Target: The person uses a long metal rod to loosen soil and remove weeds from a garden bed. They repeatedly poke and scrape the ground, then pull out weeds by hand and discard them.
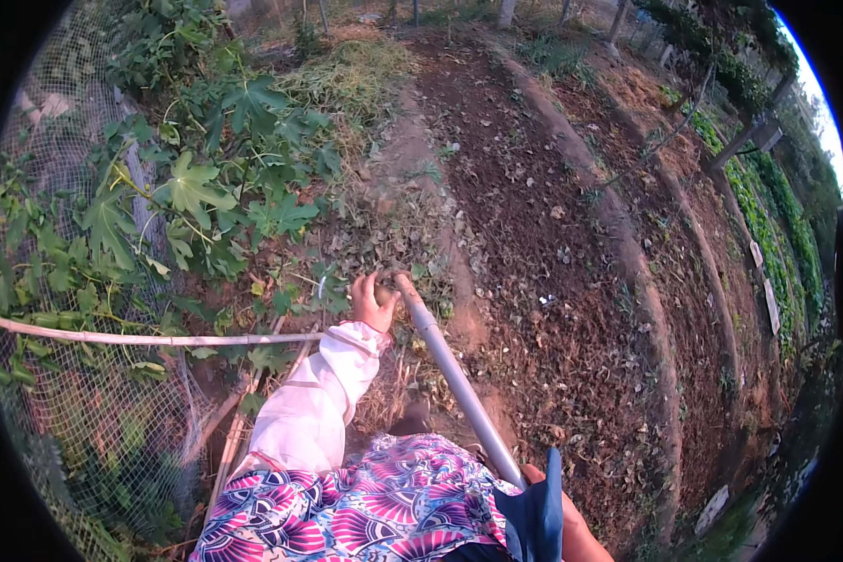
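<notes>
My left hand (372, 303), in a pale sleeve (308, 407), reaches forward with its fingers curled around a small roundish greenish-brown object (383, 293). What this object is stays unclear. Just right of those fingers is the soil-brown tip of a long grey pole (460, 393), which looks like pipe. Low in the view, my right hand (532, 475) grips the pole's lower part; dark blue cloth (534, 516) hides some of that hand. A patterned pink and blue garment (393, 502) covers my front.
Fig-like leaves (197, 186) and netting (105, 414) line the left side. A thin bamboo cane (147, 338) crosses toward my left forearm. Dark tilled soil (534, 232) with dry leaves lies ahead and right, divided by raised earth ridges (625, 239). A thin bare branch (664, 140) slants across the right.
</notes>
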A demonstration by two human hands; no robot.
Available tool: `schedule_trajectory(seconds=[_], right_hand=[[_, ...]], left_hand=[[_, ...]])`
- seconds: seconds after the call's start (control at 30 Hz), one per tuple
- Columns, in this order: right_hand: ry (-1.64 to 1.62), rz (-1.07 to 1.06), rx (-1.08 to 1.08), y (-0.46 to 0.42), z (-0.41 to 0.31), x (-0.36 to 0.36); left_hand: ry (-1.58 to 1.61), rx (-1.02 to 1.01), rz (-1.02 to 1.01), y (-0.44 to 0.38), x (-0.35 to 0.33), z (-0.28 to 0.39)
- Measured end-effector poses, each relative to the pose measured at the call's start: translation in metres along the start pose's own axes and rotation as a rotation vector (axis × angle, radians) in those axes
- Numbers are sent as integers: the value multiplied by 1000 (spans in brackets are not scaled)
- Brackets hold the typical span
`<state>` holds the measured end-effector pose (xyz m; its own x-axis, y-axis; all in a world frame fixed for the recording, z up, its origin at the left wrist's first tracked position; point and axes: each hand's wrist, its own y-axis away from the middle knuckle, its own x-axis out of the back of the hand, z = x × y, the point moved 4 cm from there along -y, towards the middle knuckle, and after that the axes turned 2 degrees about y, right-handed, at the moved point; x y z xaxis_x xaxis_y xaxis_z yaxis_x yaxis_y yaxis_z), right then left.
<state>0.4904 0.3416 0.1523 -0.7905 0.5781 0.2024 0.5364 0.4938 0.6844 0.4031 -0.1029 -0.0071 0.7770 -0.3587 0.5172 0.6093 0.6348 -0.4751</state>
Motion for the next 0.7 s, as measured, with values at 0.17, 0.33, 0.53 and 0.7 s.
schedule_trajectory(seconds=[0.17, 0.33, 0.53, 0.7], right_hand=[[45, -113, 129, 16, -32, 8], [-99, -94, 189, 26, -33, -11], [-258, -67, 156, 22, -28, -35], [-389, 36, 113, 27, -26, -40]], left_hand=[[22, 108, -206, -16, -13, -40], [-1, 148, -350, -11, 1, -21], [-18, 214, -363, -7, 17, -23], [141, 208, -316, 6, -1, -19]])
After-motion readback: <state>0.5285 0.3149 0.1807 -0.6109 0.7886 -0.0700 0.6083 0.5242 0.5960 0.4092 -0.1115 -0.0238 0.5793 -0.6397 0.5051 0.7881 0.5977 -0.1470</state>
